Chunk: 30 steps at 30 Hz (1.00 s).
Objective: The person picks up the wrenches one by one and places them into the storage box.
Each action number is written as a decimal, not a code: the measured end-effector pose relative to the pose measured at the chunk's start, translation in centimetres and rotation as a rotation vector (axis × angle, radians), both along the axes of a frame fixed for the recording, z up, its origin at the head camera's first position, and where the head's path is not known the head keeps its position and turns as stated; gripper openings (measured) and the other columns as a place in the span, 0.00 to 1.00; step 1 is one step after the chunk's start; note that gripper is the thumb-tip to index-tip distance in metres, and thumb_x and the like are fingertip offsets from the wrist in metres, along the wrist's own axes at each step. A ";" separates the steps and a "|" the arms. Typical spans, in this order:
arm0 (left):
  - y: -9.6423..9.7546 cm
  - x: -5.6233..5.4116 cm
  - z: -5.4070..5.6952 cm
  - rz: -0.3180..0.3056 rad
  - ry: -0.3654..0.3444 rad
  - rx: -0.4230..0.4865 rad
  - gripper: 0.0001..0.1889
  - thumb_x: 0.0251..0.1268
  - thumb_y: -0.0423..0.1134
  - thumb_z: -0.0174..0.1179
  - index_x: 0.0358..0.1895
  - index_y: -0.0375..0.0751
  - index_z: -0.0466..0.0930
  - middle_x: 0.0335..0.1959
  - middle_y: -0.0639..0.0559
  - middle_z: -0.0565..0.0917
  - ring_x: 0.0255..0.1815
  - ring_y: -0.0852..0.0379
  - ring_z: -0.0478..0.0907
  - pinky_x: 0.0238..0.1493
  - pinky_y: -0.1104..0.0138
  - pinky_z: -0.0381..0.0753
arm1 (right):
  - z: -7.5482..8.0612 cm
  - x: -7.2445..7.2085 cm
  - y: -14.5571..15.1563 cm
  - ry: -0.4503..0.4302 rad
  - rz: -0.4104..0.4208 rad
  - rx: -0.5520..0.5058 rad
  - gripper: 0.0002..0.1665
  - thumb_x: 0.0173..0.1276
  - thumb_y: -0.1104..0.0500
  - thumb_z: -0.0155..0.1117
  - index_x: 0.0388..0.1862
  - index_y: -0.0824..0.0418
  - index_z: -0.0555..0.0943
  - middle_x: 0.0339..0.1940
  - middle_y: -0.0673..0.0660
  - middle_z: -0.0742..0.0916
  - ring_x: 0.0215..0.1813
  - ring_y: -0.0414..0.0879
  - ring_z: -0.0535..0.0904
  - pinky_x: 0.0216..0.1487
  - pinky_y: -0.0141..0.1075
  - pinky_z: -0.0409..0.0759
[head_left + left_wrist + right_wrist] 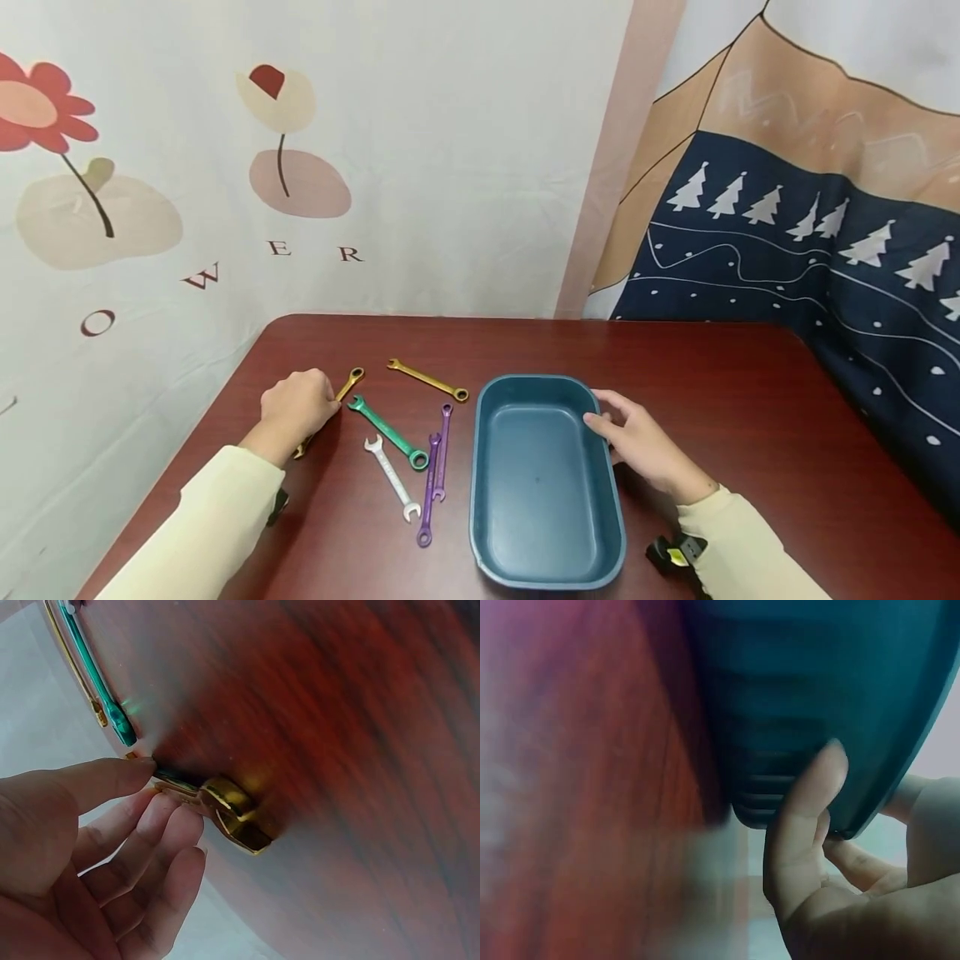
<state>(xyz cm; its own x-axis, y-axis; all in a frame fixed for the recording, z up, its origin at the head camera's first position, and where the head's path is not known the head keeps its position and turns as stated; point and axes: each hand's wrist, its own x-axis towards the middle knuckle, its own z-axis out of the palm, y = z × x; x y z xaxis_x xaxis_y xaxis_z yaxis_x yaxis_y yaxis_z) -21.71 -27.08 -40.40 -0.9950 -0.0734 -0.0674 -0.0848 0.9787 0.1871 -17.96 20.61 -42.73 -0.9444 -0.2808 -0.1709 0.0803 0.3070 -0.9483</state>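
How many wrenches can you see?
6: gold wrench in the left hand; green wrench right of it; second gold wrench beyond; silver wrench nearer you; two purple wrenches left of the bin.

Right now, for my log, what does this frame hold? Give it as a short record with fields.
Left hand: pinches a gold combination wrench
Right hand: grips the right side of the blue tub at its rim
Tub placement: on the reddish-brown table, right of the wrenches
Loose wrenches: second gold combination wrench, green combination wrench, silver open-end wrench, two purple combination wrenches
Nearest the tub's left side: second gold and purple wrenches
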 end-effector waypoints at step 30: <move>0.3 0.0 -0.2 -0.047 0.032 0.010 0.11 0.56 0.37 0.67 0.19 0.46 0.78 0.18 0.51 0.78 0.22 0.50 0.74 0.21 0.59 0.70 | -1.3 -0.2 0.8 -0.071 0.085 -0.016 0.35 0.74 0.49 0.61 0.75 0.55 0.62 0.56 0.64 0.75 0.37 0.50 0.77 0.42 0.41 0.79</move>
